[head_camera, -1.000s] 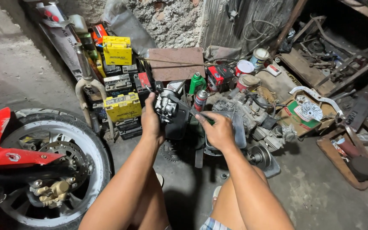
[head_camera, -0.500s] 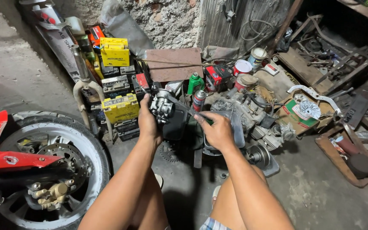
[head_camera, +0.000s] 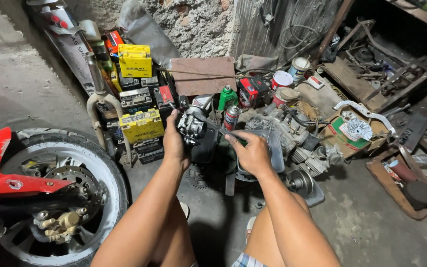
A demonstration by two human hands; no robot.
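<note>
Your left hand (head_camera: 174, 141) grips the carburetor (head_camera: 190, 127) above the concrete floor (head_camera: 362, 222) while your right hand (head_camera: 253, 154) holds a screwdriver (head_camera: 223, 132) to it; next, likely steady turning.

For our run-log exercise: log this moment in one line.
left hand: holds carburetor | right hand: holds thin tool to it | motorcycle wheel at left

Both arms fwd, left hand (head_camera: 175, 141) fingers clenched, right hand (head_camera: 252, 153) fingers curled
</note>
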